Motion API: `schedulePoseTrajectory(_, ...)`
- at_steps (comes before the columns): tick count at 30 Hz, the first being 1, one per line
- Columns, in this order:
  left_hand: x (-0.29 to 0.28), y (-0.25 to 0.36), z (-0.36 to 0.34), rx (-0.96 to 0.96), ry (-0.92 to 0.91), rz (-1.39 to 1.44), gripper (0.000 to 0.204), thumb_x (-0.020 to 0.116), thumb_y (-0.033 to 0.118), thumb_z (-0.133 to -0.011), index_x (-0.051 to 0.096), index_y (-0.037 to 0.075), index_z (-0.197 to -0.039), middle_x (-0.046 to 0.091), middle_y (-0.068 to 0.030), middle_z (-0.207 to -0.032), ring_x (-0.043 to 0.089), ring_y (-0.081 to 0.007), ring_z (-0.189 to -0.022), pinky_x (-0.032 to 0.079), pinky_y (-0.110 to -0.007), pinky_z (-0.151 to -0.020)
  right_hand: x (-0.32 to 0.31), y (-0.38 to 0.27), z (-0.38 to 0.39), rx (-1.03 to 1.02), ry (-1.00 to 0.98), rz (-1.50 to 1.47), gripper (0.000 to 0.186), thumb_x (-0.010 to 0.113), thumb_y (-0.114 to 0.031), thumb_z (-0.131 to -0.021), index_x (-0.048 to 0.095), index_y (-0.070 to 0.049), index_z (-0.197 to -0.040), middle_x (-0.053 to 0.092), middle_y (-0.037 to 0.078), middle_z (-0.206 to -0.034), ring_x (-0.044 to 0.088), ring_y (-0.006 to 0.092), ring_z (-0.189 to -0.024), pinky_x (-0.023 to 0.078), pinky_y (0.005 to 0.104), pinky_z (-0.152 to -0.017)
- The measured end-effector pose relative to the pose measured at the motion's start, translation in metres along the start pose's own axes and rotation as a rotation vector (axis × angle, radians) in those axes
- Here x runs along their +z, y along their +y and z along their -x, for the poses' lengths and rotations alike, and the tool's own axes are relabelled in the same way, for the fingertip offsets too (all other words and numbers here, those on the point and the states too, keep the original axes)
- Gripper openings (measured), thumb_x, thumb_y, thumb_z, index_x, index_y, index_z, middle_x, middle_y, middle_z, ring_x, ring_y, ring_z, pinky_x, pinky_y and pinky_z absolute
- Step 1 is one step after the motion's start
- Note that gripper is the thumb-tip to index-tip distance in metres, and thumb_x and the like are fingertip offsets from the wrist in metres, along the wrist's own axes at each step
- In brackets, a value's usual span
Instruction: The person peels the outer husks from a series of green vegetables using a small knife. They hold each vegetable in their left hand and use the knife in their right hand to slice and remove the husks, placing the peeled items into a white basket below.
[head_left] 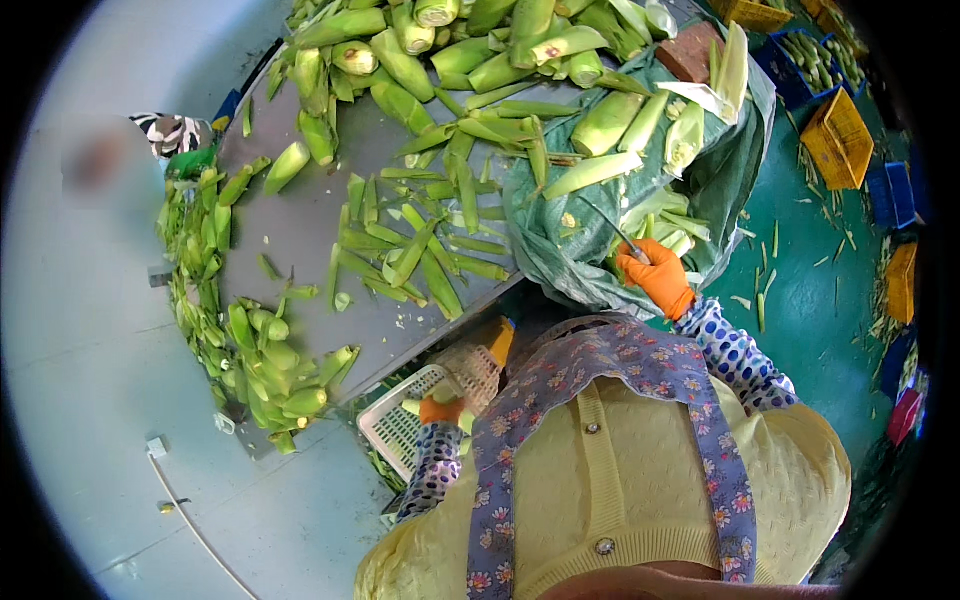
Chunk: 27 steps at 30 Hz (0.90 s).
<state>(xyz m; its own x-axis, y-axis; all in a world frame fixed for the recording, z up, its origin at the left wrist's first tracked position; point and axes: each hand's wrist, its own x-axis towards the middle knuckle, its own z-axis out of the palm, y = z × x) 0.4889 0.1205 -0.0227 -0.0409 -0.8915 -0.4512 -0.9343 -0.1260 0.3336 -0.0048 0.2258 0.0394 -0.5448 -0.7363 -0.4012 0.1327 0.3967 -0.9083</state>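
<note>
My right hand, in an orange glove, is closed round the handle of a knife. The thin blade points up and left over a green woven sack draped at the table's right end. Cut husks and ears of corn lie on and in the sack. Low at the left, my left hand, gloved in orange too, reaches into a white plastic basket. Pale green pieces show on both sides of that glove. Its fingers are hidden, so whether it grips one is unclear.
A grey table bears a heap of unhusked corn, loose husk leaves and a leafy pile along its left edge. A brick rests on the sack. Yellow crates and blue crates stand right. Another person is far left.
</note>
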Motion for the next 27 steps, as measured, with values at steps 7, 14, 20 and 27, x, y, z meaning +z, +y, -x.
schedulePoseTrajectory(7,-0.031,-0.08,-0.032,-0.303,0.368,0.034,0.035,0.074,0.023,-0.082,0.072,0.001,-0.11,0.071,-0.0214,-0.106,0.066,-0.0396,-0.104,0.054,-0.047,-0.088,0.057,-0.05,-0.016,-0.011,-0.128,0.061,0.026,0.078,-0.018,-0.091,0.071,-0.002,-0.11,0.07,0.003,-0.086,0.066,0.0103,-0.071,0.054,0.0255,-0.066)
schedulePoseTrajectory(14,-0.183,0.094,-0.198,0.282,0.732,0.335,0.045,0.068,0.015,-0.091,0.062,-0.002,-0.132,0.063,-0.0221,-0.127,0.062,-0.0372,-0.112,0.05,-0.048,-0.098,0.085,-0.061,-0.018,0.028,-0.041,-0.015,0.018,0.073,-0.012,-0.094,0.068,0.0,-0.107,0.066,0.002,-0.08,0.062,0.01,-0.068,0.051,0.0257,-0.064)
schedulePoseTrajectory(20,-0.172,0.334,-0.372,1.274,0.518,-0.254,0.058,0.06,0.002,-0.084,0.052,0.007,-0.141,0.056,-0.0204,-0.132,0.06,-0.0423,-0.11,0.051,-0.05,-0.092,0.126,-0.088,-0.009,-0.002,0.063,0.041,0.014,0.071,-0.009,-0.095,0.066,0.0,-0.104,0.065,0.003,-0.078,0.062,0.0104,-0.07,0.05,0.0269,-0.065)
schedulePoseTrajectory(27,-0.125,0.408,-0.445,1.429,0.509,-0.602,0.025,0.069,0.014,-0.083,0.061,0.009,-0.106,0.061,-0.0129,-0.118,0.062,-0.0318,-0.095,0.053,-0.044,-0.08,0.132,-0.067,0.017,0.065,0.188,-0.057,0.02,0.075,-0.013,-0.093,0.069,-0.002,-0.109,0.068,0.003,-0.081,0.064,0.0101,-0.071,0.052,0.0272,-0.065)
